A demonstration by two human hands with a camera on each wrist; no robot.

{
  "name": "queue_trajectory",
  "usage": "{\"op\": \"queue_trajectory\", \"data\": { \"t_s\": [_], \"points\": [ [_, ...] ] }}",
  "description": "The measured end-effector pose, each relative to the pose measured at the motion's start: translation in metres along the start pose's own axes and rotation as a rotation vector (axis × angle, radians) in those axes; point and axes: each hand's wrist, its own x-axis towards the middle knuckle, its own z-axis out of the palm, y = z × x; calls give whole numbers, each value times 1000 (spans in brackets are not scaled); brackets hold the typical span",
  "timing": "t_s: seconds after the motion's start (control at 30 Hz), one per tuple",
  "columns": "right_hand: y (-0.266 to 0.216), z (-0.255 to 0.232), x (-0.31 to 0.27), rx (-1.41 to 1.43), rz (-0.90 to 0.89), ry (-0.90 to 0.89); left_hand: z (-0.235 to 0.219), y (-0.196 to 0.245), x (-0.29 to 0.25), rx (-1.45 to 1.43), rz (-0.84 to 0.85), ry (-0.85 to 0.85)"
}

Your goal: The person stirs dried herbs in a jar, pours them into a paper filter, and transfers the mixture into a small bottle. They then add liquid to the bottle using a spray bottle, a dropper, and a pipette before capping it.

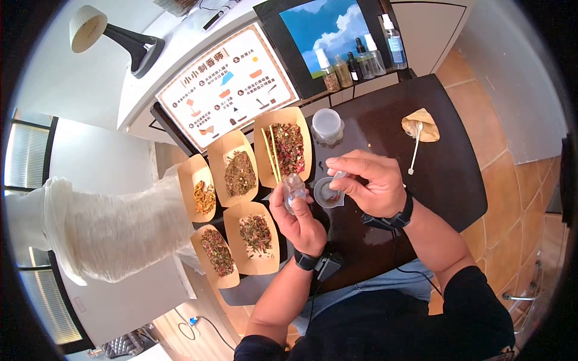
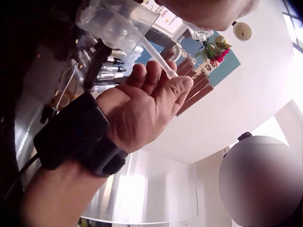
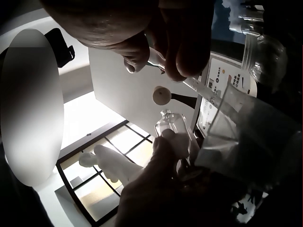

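My left hand [image 1: 306, 230] grips a small clear glass bottle [image 1: 293, 184] near the front of the paper trays. In the right wrist view the bottle [image 3: 173, 127] stands upright with its narrow neck bare. My right hand [image 1: 380, 185] pinches a clear plastic dropper [image 3: 202, 88] between thumb and fingers. The dropper [image 2: 154, 56] slants down into a clear plastic measuring cup [image 2: 111, 28], seen in the left wrist view. In the head view the cup [image 1: 330, 204] sits on the dark table between both hands, with a few dark reddish bits inside.
Several paper trays [image 1: 259, 259] of dried petals and herbs stand at the left; two yellow sticks [image 1: 272, 150] lie across one. A lidded jar [image 1: 327, 123] stands behind the cup. A paper cone [image 1: 428, 129] with a white stick lies right. Small bottles [image 1: 355, 66] line the back.
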Motion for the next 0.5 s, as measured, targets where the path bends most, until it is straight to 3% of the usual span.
{"op": "queue_trajectory", "data": {
  "t_s": [0.5],
  "points": [
    [7, -1, 0, -31, 31, 12, 2, -2, -1, -8, 8, -12]
  ]
}}
